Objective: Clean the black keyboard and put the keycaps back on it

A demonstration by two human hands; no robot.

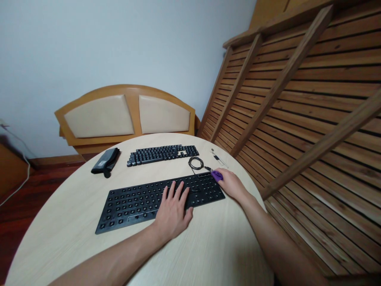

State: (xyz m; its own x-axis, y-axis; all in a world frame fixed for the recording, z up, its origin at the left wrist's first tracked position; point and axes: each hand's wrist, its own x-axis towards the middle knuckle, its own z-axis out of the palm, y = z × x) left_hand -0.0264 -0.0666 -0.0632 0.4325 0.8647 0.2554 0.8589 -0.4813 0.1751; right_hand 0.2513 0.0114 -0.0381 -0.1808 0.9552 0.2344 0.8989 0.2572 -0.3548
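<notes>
A black keyboard base (133, 202) with its keycaps off lies slantwise on the round table, bare switches showing. My left hand (174, 208) rests flat on it, fingers spread over the middle-right part. At the keyboard's upper right corner, my right hand (228, 182) is closed on a small purple cloth (217, 175), which touches or nearly touches the keyboard edge. A coiled black cable (195, 163) runs from the back of the keyboard, its plug lying close to my right hand. Loose black keycaps (160, 154) stand in rows behind.
The pale round table (74, 222) carries a dark folded pouch (106, 161) at left and thin metal tools (219, 159) at right. Beyond it stand a wooden headboard (135, 115) and the wall. A slatted wooden frame (297, 119) leans close along the right side.
</notes>
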